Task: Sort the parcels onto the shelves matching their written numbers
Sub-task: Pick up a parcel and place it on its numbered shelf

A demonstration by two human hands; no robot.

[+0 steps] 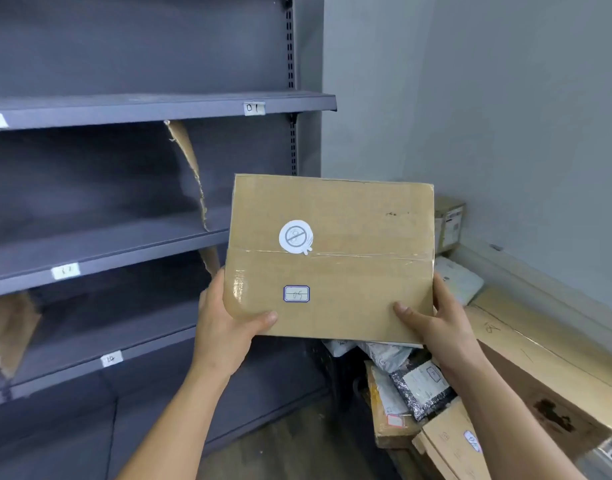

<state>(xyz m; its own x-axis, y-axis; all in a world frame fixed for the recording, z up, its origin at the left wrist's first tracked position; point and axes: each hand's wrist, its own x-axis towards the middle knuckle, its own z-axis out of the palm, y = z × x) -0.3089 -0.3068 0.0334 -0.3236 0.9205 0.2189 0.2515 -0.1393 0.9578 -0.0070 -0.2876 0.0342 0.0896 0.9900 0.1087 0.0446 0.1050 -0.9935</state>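
Observation:
A flat brown cardboard parcel (349, 237) is held up in front of me, taped across its middle. It carries a round white sticker (295, 236) and a small blue-framed label (296, 294) reading 05. My left hand (225, 320) grips its lower left corner, thumb on the front face. My right hand (439, 320) grips the lower right corner the same way. To the left stands a dark grey shelf unit (142, 109) with white number tags; one tag (254, 108) reads 01, and the lower tags (65, 270) are blurred.
Torn cardboard dividers (190, 168) stand between shelf sections. A heap of parcels lies on the floor at the lower right: a large brown box (547, 368), a black-and-white mailer (422, 386), smaller cartons (450, 445) and a white bag (460, 278). Grey walls close the corner.

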